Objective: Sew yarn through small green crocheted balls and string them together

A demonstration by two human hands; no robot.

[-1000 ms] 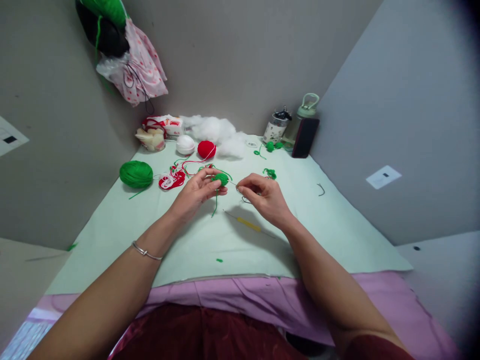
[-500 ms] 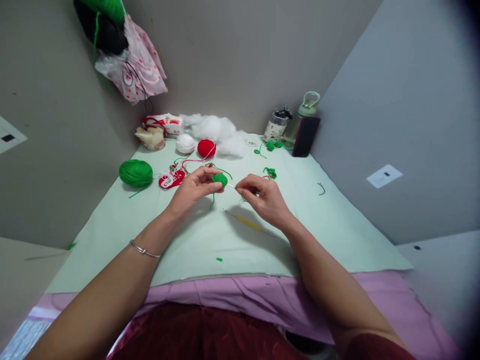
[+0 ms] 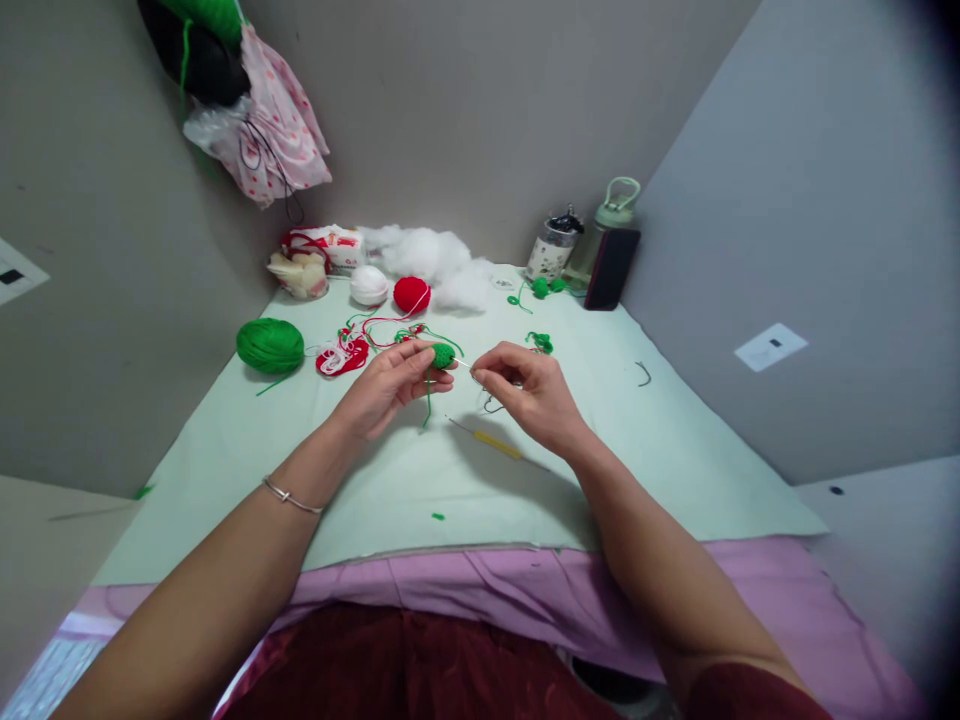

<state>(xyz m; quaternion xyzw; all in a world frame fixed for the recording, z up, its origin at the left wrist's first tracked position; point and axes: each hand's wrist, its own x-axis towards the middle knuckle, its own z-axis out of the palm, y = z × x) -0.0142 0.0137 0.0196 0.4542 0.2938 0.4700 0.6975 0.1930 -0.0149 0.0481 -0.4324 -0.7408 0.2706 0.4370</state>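
Note:
A small green crocheted piece [image 3: 444,355] is pinched between the thumb and fingers of my left hand [image 3: 394,385], with a green yarn tail dangling below it. My right hand [image 3: 525,392] is closed on a thin sewing needle [image 3: 463,363], whose tip end reaches the right side of the crocheted piece. Dark thread [image 3: 491,404] hangs under my right fingers. Below both hands, a yellow-handled crochet hook [image 3: 498,444] lies on the pale green cloth [image 3: 360,520].
A green yarn ball [image 3: 270,346] lies at left, beside tangled red and white yarn [image 3: 343,354]. Farther back are white yarn [image 3: 369,285], red yarn [image 3: 412,295] and white stuffing [image 3: 435,262]. A phone [image 3: 612,270] leans on a bottle [image 3: 594,240] at back right.
My left hand has turned the crocheted piece and shifted its fingers, the lower ones now spread beneath it. The needle now slants up to the piece. My right hand has barely moved.

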